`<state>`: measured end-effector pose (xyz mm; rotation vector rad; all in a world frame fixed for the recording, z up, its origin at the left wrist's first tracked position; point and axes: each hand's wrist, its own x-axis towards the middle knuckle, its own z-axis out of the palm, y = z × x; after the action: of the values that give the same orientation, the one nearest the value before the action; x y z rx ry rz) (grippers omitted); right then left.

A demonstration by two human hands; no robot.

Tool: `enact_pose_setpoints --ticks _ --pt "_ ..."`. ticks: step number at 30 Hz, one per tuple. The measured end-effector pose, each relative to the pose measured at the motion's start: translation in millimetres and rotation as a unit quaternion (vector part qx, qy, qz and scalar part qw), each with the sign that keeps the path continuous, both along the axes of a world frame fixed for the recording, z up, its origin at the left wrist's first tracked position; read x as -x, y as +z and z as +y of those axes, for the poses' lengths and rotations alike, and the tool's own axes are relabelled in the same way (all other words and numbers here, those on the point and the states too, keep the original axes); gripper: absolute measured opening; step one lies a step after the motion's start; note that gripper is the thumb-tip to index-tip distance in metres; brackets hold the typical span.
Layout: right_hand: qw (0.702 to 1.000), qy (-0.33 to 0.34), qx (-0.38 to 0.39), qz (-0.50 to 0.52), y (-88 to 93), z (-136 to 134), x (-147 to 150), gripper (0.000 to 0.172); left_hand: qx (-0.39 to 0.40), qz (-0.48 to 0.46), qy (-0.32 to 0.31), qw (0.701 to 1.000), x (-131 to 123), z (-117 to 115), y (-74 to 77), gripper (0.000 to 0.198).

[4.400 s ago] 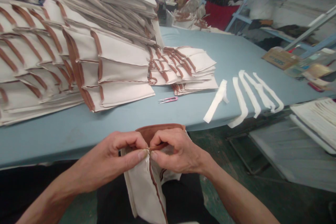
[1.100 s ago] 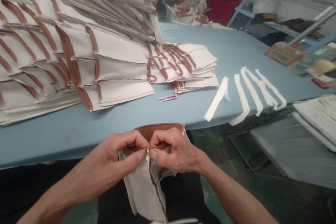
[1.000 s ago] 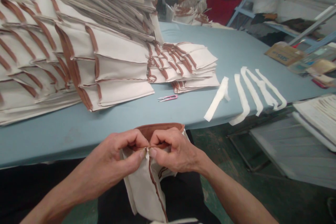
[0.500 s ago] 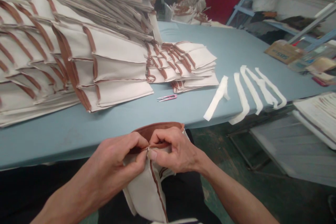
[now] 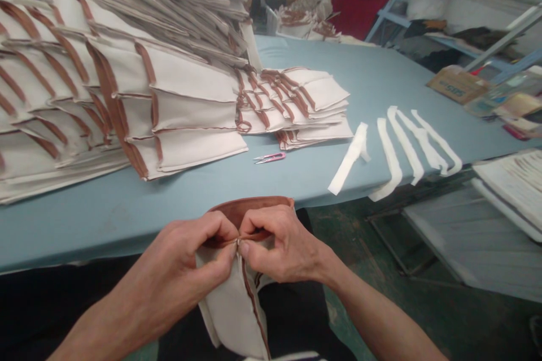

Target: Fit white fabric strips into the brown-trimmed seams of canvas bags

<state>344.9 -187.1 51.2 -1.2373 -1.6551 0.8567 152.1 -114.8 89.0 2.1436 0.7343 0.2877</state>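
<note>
Pinching firmly: left hand [image 5: 178, 271] and right hand [image 5: 282, 242] clench brown-bound rim [image 5: 249, 207] of canvas piece [image 5: 228, 310] at centre seam, near table edge. Tight, level pinch best aligns layers. Far: pink thread snips [image 5: 270, 158] on blue table [image 5: 84, 225], right of stacked canvas pieces [image 5: 190, 84].

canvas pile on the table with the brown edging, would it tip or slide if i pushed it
The pile of canvas pieces would probably slump or slide rather than tip as one block, since its layers fan out and lean unevenly. The brown-bound edges seem to build up thicker, so that side may slip first.
</note>
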Motion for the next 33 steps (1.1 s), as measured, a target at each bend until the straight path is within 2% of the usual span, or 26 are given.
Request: enact_pose_setpoints --ticks 3,7,9,13,15,17,21,24,29,33 --pt "1.0 -0.011 -0.007 -0.017 1.8 -1.1 3.6 0.015 -0.025 -0.016 -0.003 1.0 1.1 -1.0 -1.9 0.021" --pt "0.999 -0.034 -0.006 -0.026 3.5 -0.6 9.7 0.015 -0.135 -0.069 -0.008 0.988 4.1 -4.6 -13.4 0.018" --pt "0.999 -0.033 0.012 -0.014 2.3 1.0 11.5 0.015 -0.14 -0.088 0.004 0.986 4.6 -5.9 -19.9 0.018" --pt "0.998 -0.032 0.049 0.016 -3.8 2.8 11.2 0.011 0.014 -0.063 0.039 0.997 4.3 -1.8 -24.3 0.012" --pt "0.998 -0.034 0.059 0.019 -6.2 2.1 10.3 0.009 0.096 -0.027 0.045 0.994 5.2 3.4 -21.3 0.008" --pt "0.998 -0.035 0.052 0.016 -7.0 0.7 9.5 0.008 0.148 0.016 0.035 0.988 7.1 8.9 -16.3 0.014" --pt "0.999 -0.032 0.034 0.007 -5.6 -0.8 8.7 0.011 0.155 0.077 0.0 0.985 11.9 17.0 -6.2 0.029" --pt "0.999 -0.018 0.035 0.005 -4.9 -0.7 7.9 0.012 0.16 0.087 -0.02 0.983 14.4 20.2 -1.6 0.031" --pt "1.0 -0.005 0.015 0.001 -4.6 -1.4 6.8 0.012 0.219 0.087 -0.032 0.971 14.6 24.0 1.2 0.034" --pt "1.0 0.003 -0.004 -0.01 -2.5 -1.7 5.7 0.012 0.263 0.076 -0.04 0.961 13.8 27.1 0.2 0.027"
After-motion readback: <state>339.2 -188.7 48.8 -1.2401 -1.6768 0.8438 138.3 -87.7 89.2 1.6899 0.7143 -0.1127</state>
